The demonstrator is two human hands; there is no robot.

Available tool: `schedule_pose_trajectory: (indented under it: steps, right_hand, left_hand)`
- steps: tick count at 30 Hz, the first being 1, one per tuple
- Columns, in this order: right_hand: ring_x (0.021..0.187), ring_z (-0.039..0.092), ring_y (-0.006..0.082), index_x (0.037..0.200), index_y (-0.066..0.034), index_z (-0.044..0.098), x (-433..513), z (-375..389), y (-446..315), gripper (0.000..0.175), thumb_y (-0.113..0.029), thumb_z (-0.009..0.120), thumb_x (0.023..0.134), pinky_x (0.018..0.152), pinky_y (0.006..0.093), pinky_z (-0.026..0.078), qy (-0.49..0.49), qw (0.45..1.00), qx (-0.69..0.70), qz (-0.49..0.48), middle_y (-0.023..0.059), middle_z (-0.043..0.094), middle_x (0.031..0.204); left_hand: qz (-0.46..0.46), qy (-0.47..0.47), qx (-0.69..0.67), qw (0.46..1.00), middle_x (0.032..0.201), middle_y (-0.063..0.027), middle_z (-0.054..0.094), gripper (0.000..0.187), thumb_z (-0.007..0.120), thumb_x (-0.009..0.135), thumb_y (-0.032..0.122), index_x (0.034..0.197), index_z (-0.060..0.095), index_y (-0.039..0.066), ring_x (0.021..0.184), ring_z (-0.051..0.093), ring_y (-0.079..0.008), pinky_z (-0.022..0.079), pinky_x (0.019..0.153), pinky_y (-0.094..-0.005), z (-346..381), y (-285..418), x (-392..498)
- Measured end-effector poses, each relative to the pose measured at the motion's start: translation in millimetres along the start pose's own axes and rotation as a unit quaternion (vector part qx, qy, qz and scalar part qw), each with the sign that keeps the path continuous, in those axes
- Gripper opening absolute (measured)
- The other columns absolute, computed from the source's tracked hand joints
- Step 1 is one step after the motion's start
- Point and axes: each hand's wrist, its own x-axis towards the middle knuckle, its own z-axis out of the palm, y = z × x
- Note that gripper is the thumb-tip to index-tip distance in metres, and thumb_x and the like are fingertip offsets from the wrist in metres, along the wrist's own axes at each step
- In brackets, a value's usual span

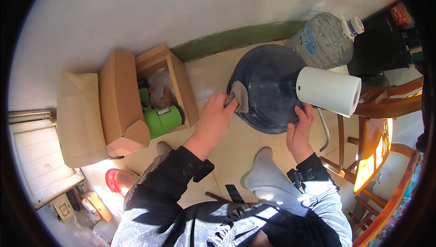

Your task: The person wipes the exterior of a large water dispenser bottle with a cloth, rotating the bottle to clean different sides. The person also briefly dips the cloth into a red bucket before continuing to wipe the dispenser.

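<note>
A large dark blue water-cooler bottle stands on the tiled floor before me. On its neck sits a white water pump dispenser with a metal spout beneath. My left hand pinches a grey-brown cloth, which lies against the left side of the bottle. My right hand rests its fingertips on the bottle's near right shoulder, just below the pump, and grips nothing.
At left, an open cardboard box holds a green power tool and a plastic bag. A clear water jug stands behind the bottle by the wall. Wooden chairs flank the right. A red basin lies lower left.
</note>
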Motion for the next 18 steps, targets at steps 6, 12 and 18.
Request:
schedule_pose_trajectory:
  steps: [6, 12, 18]
  right_hand:
    - [0.139, 0.032, 0.0435, 0.141, -0.0031, 0.041, 1, 2, 0, 0.046, -0.031, 0.046, 0.105, 0.115, 0.0524, 0.025, 0.006, 1.0, -0.001, 0.0, 0.0257, 0.034, 0.154]
    - [0.139, 0.032, 0.0445, 0.141, -0.0018, 0.041, 0, 4, 1, 0.047, -0.032, 0.044, 0.105, 0.116, 0.0531, 0.025, 0.011, 1.0, -0.008, 0.002, 0.0264, 0.033, 0.154]
    - [0.139, 0.032, 0.0449, 0.14, -0.0014, 0.042, -2, 3, 3, 0.047, -0.032, 0.045, 0.105, 0.116, 0.0533, 0.025, 0.0, 1.0, -0.013, 0.006, 0.0269, 0.033, 0.154]
  left_hand:
    - [-0.004, 0.005, 0.052, 0.999, 0.11, -0.0161, 0.057, 0.038, 0.059, 0.079, -0.005, 0.115, 0.069, 0.005, 0.1, 0.056, -0.0369, 0.05, 0.083, -0.0424, -6, -1, 28]
    - [0.072, 0.025, 0.098, 0.992, 0.1, -0.0131, 0.054, 0.041, 0.058, 0.082, -0.002, 0.119, 0.069, 0.008, 0.096, 0.054, -0.0333, 0.05, 0.081, -0.0428, 1, -18, 96]
    - [0.092, -0.015, 0.131, 0.987, 0.099, -0.0115, 0.054, 0.046, 0.057, 0.082, -0.002, 0.126, 0.068, 0.01, 0.096, 0.054, -0.0317, 0.049, 0.081, -0.0415, 4, -23, 125]
